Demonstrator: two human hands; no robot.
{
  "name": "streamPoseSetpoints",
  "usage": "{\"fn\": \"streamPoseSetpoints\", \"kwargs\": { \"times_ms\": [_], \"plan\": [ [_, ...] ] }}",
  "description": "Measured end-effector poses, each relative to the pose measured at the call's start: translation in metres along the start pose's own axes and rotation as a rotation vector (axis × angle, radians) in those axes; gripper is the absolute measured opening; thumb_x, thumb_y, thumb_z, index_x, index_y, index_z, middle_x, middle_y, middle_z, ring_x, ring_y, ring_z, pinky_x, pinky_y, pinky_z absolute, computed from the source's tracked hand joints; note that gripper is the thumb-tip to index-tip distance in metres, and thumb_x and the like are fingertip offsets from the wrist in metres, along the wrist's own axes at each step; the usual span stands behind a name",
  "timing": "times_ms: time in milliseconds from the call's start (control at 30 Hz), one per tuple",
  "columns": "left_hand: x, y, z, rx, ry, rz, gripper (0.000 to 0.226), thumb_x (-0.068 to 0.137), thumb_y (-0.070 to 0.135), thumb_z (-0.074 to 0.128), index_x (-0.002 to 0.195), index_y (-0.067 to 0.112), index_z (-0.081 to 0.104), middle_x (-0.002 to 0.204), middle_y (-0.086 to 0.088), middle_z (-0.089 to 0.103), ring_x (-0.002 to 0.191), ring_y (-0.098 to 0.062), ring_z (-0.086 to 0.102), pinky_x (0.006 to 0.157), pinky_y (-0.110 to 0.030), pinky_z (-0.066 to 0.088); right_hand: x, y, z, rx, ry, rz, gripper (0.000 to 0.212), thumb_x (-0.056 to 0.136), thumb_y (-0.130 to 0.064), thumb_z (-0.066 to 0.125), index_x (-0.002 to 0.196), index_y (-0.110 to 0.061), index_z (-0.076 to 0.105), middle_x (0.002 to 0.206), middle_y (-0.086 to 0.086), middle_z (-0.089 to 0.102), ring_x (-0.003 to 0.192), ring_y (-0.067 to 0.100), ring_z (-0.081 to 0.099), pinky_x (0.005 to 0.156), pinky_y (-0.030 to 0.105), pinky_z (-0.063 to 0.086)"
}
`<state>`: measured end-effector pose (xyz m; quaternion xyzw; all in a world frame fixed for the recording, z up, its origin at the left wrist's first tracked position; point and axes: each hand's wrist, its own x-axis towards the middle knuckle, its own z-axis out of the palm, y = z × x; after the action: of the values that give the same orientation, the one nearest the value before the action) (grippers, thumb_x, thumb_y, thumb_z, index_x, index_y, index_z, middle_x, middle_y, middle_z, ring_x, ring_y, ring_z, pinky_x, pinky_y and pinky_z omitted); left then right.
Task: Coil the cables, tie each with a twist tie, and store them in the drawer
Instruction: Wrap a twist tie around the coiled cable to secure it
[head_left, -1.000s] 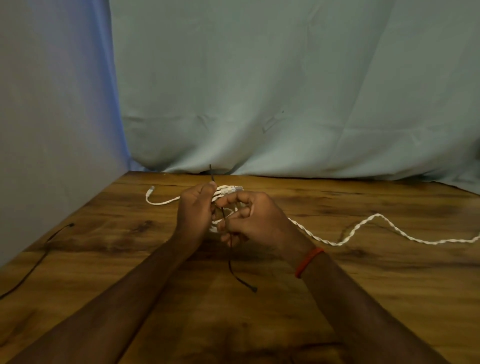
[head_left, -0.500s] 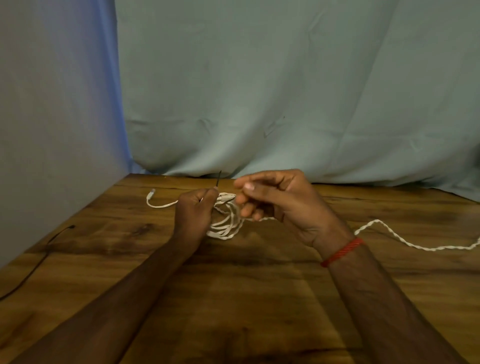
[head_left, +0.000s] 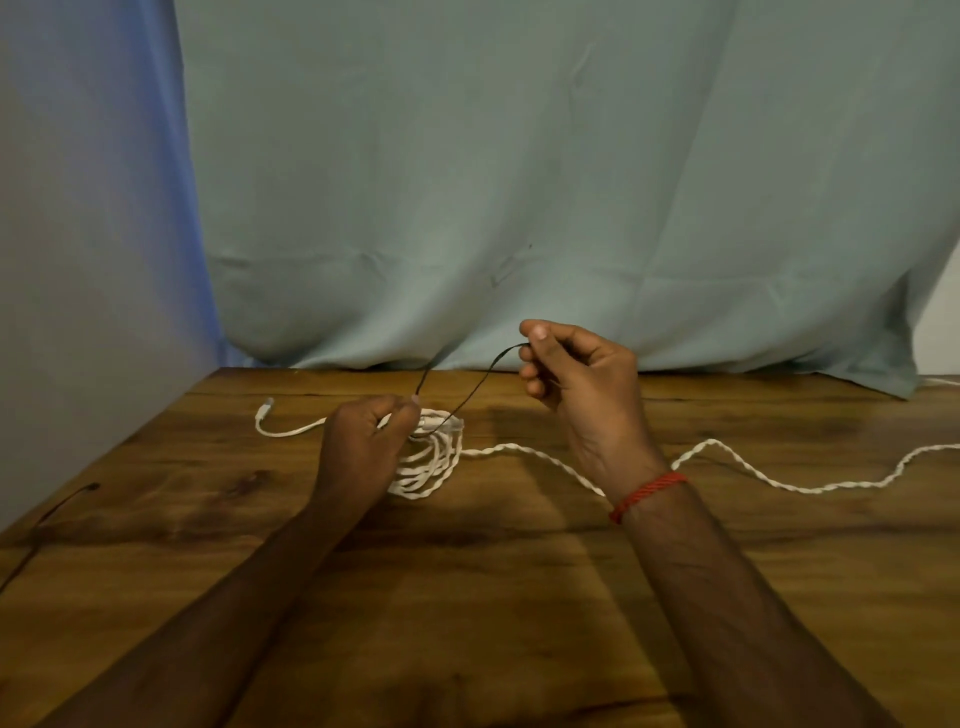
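A white twisted cable lies partly wound into a coil (head_left: 431, 465) on the wooden table (head_left: 493, 597). My left hand (head_left: 363, 447) pinches the coil at its top. A thin black twist tie (head_left: 478, 382) runs around the coil there; one end sticks up past my left fingers, the other is pinched between thumb and forefinger of my right hand (head_left: 576, 384), raised above the table. The cable's loose tail (head_left: 737, 460) snakes off to the right under my right wrist. A short end with a white plug (head_left: 267, 408) lies left of the coil.
A thin black cable (head_left: 47, 519) lies at the table's left edge, by the grey wall. A pale green cloth hangs behind the table's far edge. No drawer is in view.
My right hand let go of the coil, took the tie's lower end, and lifted it up and to the right. The left hand stayed on the coil.
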<state>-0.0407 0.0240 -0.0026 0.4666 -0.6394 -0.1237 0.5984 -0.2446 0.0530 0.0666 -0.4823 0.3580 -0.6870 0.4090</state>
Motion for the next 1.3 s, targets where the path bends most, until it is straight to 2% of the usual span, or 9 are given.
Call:
{"fn": "streamPoseSetpoints", "kwargs": {
  "times_ms": [100, 200, 467, 600, 733, 933, 1067, 1167, 1300],
  "plan": [
    [-0.001, 0.002, -0.001, 0.043, -0.023, 0.044, 0.025, 0.096, 0.023, 0.063, 0.08, 0.009, 0.076, 0.076, -0.006, 0.073, 0.074, -0.023, 0.068, 0.072, -0.041, 0.053, 0.002, 0.0, -0.003, 0.01, 0.048, -0.031, 0.021, 0.091, -0.008, 0.071, 0.112, -0.009, 0.07, 0.074, 0.006, 0.071, 0.065, 0.012, 0.064, 0.057, 0.022, 0.053],
    [0.0, 0.003, -0.003, 0.072, -0.051, 0.107, 0.034, 0.093, 0.034, 0.057, 0.071, 0.012, 0.07, 0.065, -0.003, 0.068, 0.065, -0.021, 0.065, 0.063, -0.039, 0.049, 0.002, 0.003, -0.003, -0.038, 0.142, -0.083, 0.03, 0.088, -0.008, 0.075, 0.115, -0.014, 0.062, 0.078, 0.01, 0.073, 0.065, 0.011, 0.068, 0.061, 0.024, 0.056],
    [-0.001, 0.003, -0.002, 0.058, -0.087, 0.144, 0.046, 0.089, 0.048, 0.05, 0.068, 0.011, 0.068, 0.061, -0.003, 0.066, 0.062, -0.023, 0.063, 0.06, -0.04, 0.047, 0.002, 0.008, -0.003, 0.166, 0.225, -0.026, 0.031, 0.075, -0.003, 0.084, 0.098, -0.006, 0.063, 0.077, 0.01, 0.072, 0.059, 0.012, 0.067, 0.059, 0.022, 0.056],
    [-0.001, 0.006, -0.002, 0.063, -0.102, 0.172, 0.04, 0.092, 0.04, 0.053, 0.066, 0.012, 0.067, 0.059, 0.0, 0.064, 0.059, -0.018, 0.061, 0.06, -0.038, 0.045, -0.005, 0.015, 0.004, 0.142, 0.183, 0.02, 0.02, 0.074, -0.003, 0.085, 0.089, 0.003, 0.073, 0.07, 0.008, 0.073, 0.059, 0.012, 0.067, 0.061, 0.021, 0.057],
    [-0.001, 0.008, -0.003, 0.078, -0.118, 0.206, 0.039, 0.094, 0.036, 0.055, 0.064, 0.013, 0.063, 0.056, 0.0, 0.06, 0.054, -0.017, 0.056, 0.056, -0.039, 0.043, -0.011, 0.02, 0.014, 0.086, 0.109, 0.01, 0.012, 0.075, 0.003, 0.082, 0.085, 0.0, 0.076, 0.075, 0.01, 0.074, 0.066, 0.017, 0.07, 0.067, 0.024, 0.059],
    [-0.002, 0.01, -0.003, 0.083, -0.128, 0.249, 0.036, 0.095, 0.029, 0.056, 0.061, 0.016, 0.056, 0.053, 0.0, 0.052, 0.051, -0.014, 0.048, 0.055, -0.039, 0.04, -0.015, 0.024, 0.02, -0.119, 0.006, -0.008, 0.018, 0.079, 0.003, 0.079, 0.093, -0.008, 0.078, 0.086, 0.007, 0.078, 0.082, 0.017, 0.075, 0.081, 0.03, 0.061],
    [-0.002, 0.011, -0.003, 0.094, -0.129, 0.256, 0.036, 0.095, 0.029, 0.055, 0.06, 0.02, 0.055, 0.057, 0.006, 0.054, 0.051, -0.01, 0.048, 0.055, -0.036, 0.04, -0.017, 0.021, 0.022, -0.047, 0.008, -0.054, 0.031, 0.076, 0.011, 0.078, 0.104, -0.001, 0.071, 0.095, 0.013, 0.075, 0.086, 0.016, 0.074, 0.083, 0.032, 0.061],
    [-0.002, 0.013, -0.003, 0.088, -0.129, 0.27, 0.034, 0.094, 0.027, 0.056, 0.061, 0.033, 0.056, 0.059, 0.016, 0.059, 0.053, -0.006, 0.052, 0.053, -0.025, 0.038, -0.019, 0.019, 0.022, 0.017, 0.048, -0.035, 0.032, 0.072, 0.01, 0.082, 0.1, 0.002, 0.069, 0.088, 0.017, 0.076, 0.08, 0.023, 0.076, 0.078, 0.032, 0.062],
    [-0.001, 0.012, -0.004, 0.091, -0.126, 0.278, 0.036, 0.095, 0.03, 0.055, 0.061, 0.019, 0.056, 0.054, 0.005, 0.053, 0.051, -0.011, 0.048, 0.055, -0.035, 0.039, -0.019, 0.02, 0.022, 0.066, 0.035, 0.005, 0.023, 0.072, 0.008, 0.082, 0.093, 0.007, 0.072, 0.08, 0.015, 0.076, 0.075, 0.022, 0.075, 0.075, 0.029, 0.062]
  ]
}}
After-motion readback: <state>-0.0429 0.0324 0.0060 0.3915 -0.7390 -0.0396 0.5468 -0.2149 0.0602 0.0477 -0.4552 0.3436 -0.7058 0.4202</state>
